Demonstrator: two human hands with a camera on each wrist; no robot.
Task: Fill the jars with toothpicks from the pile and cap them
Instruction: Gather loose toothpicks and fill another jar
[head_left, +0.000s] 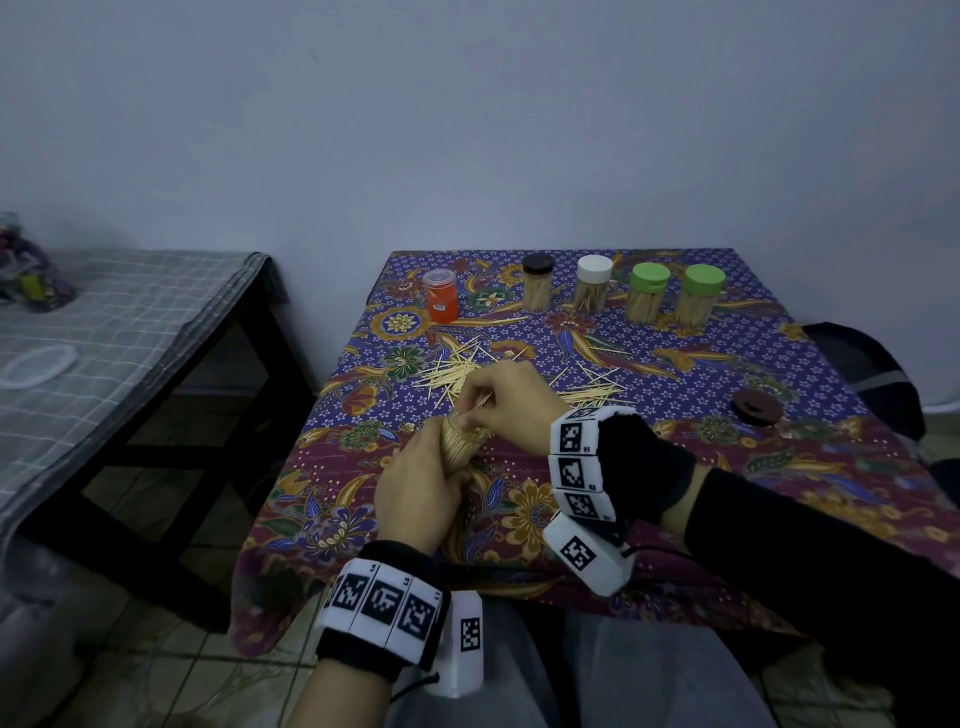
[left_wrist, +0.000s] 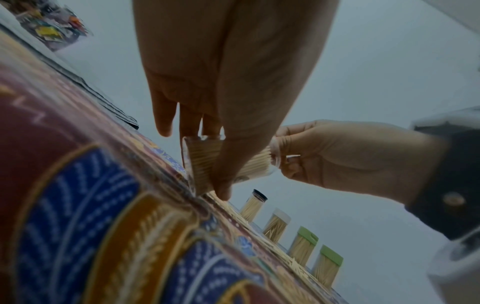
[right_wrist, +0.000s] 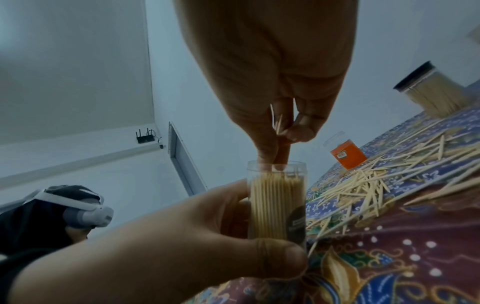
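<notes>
Near the front edge of the bench (head_left: 675, 467), the left hand (head_left: 415, 493) wraps its grip round a clear jar (right_wrist: 276, 203), thumb across the lower wall and fingers behind, holding it with the mouth up so it cannot tip while it is loaded. It looks almost full: the sticks stand packed close, up towards the rim. Over the mouth, the right hand (head_left: 506, 402) pinches a few toothpicks (right_wrist: 278, 123) between thumb and curled fingers, while two straighter fingertips (right_wrist: 281, 162) dip into the opening, probably to press the bundle aside and make room. Just beyond the hands lies the loose pile (head_left: 519, 374), kept within easy reach. Along the far edge stand four filled, capped jars (head_left: 623, 291) in a row, out of the way, with an orange jar (head_left: 440, 296) to their left. To the right, well apart from the hands, rests a dark brown cap (head_left: 757, 407), likely meant for the jar in hand once it is topped up.
</notes>
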